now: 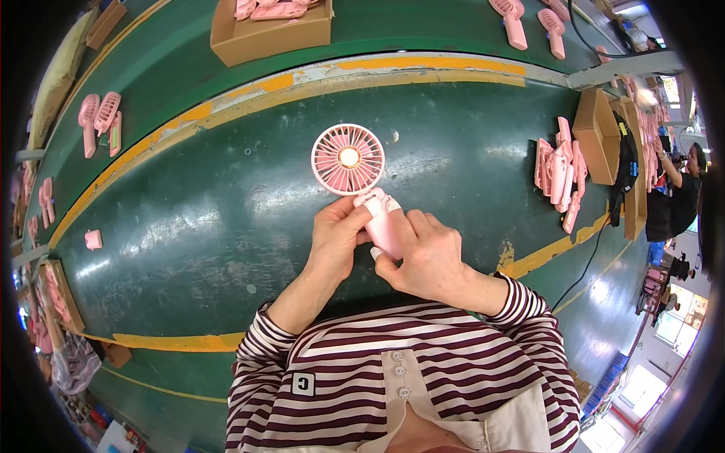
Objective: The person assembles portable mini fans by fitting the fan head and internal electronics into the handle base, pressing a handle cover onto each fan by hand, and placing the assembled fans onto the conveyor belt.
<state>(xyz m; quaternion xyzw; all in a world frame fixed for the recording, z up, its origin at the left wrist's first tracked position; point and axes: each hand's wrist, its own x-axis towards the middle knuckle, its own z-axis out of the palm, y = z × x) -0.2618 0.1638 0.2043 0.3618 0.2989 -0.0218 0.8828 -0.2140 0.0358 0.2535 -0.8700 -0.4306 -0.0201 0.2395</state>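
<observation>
I am watching both hands working a pink handheld fan [361,183] just above the middle of the frame, over the dark green bench top [211,219]. The fan's round grille is facing up toward the camera, probably so its face can be looked over while the handle is being gripped below it. The left hand [337,232] is closing around the left side of the handle, thumb pressing near the top under the grille. The right hand [424,255] is wrapping the handle from the right and below, fingers curling under its lower end, so both are grasping the fan and neither is lying loose. Both forearms are coming up from the lower edge out of striped sleeves [521,302], wrists bending inward toward each other.

A heap of pink fan parts [559,175] is lying at the right of the frame beside a cardboard box [596,136], seemingly kept within the right hand's reach. Another cardboard box of pink pieces [268,34] is sitting at the top, and two finished-looking fans [98,121] are lying at the upper left.
</observation>
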